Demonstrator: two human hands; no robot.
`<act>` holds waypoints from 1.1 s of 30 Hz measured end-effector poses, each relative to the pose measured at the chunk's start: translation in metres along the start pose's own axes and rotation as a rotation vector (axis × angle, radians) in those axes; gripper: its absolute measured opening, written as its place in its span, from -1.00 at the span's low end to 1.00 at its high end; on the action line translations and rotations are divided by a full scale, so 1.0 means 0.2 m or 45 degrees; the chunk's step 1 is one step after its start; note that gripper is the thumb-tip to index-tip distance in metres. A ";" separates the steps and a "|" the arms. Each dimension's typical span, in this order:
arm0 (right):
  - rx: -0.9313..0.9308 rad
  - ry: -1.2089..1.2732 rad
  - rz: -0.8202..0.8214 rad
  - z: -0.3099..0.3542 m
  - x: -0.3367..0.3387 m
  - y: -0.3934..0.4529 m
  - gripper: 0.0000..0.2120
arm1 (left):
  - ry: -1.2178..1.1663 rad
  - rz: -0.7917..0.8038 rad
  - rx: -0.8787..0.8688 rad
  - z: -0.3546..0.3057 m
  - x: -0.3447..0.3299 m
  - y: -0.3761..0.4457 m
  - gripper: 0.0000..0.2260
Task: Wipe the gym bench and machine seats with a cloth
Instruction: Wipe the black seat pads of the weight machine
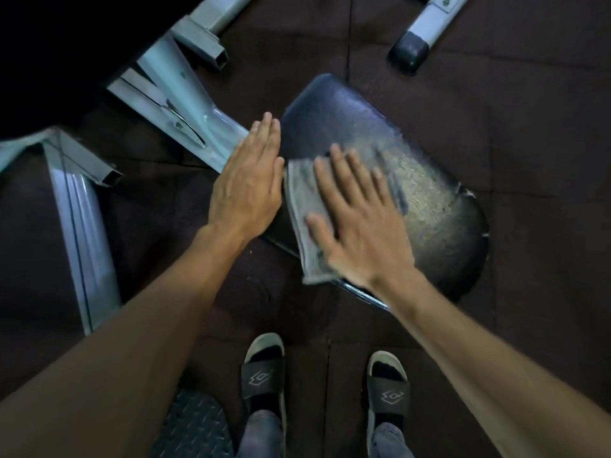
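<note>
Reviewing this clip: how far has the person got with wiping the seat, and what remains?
Done: nothing can be confirmed; the seat shows a sheen on its middle that may be wetness or just reflected light. In hand: the right hand, fingers flat, presses the grey cloth onto the seat's near-left part, while the left hand lies flat at its left edge. Left: the far end and right side look untouched, and other seats are out of view.

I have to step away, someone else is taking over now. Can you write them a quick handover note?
Right hand: flat, fingers spread, pressing the grey cloth onto the dark seat pad.
Left hand: flat and open at the pad's left edge, holding nothing.
Done: wiping of this pad is under way; how much is covered cannot be told.
Left: finish this pad; bench and other seats are out of view.
</note>
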State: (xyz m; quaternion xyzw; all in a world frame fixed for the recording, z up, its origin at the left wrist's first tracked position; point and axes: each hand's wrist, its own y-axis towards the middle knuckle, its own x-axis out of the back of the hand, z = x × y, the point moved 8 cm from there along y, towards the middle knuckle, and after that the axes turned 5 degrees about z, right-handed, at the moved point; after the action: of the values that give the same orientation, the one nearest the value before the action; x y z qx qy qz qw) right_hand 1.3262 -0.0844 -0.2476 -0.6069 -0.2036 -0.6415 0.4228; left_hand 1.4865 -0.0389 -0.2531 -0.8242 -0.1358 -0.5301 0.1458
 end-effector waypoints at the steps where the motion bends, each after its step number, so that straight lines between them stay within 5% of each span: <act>1: 0.069 -0.030 0.027 0.00 -0.04 -0.13 -0.34 | 0.012 -0.005 -0.008 -0.02 0.01 0.00 -0.52; 5: -0.033 -0.102 0.067 -0.26 -0.07 -0.36 -0.34 | 0.178 0.048 -0.113 -0.15 -0.03 -0.05 -0.47; 10: -0.479 0.069 -0.138 -0.34 0.06 -0.01 -0.35 | 0.322 0.055 -0.101 -0.18 -0.08 -0.07 -0.44; 13: -0.312 0.066 -0.090 -0.20 0.05 0.12 -0.34 | 0.348 0.061 -0.112 -0.17 -0.09 -0.07 -0.45; 16: 0.012 -0.034 -0.023 -0.15 0.00 -0.10 -0.35 | 0.365 0.073 -0.108 -0.18 -0.09 -0.07 -0.45; 19: 0.087 -0.111 0.020 -0.31 -0.04 -0.36 -0.36 | 0.359 0.070 -0.108 -0.18 -0.08 -0.08 -0.44; 27: -0.489 0.095 -0.095 -0.51 0.09 0.02 -0.34 | 0.339 0.057 -0.086 -0.17 -0.09 -0.07 -0.44; 33: 0.147 -0.049 0.010 -0.09 0.01 0.00 -0.31 | 0.358 0.077 -0.088 -0.16 -0.10 -0.07 -0.45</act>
State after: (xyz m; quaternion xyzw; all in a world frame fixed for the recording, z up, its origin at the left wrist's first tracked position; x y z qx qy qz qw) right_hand 1.3155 -0.0981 -0.2493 -0.5944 -0.2460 -0.6153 0.4556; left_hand 1.4466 -0.0397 -0.2568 -0.7502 -0.0707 -0.6399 0.1508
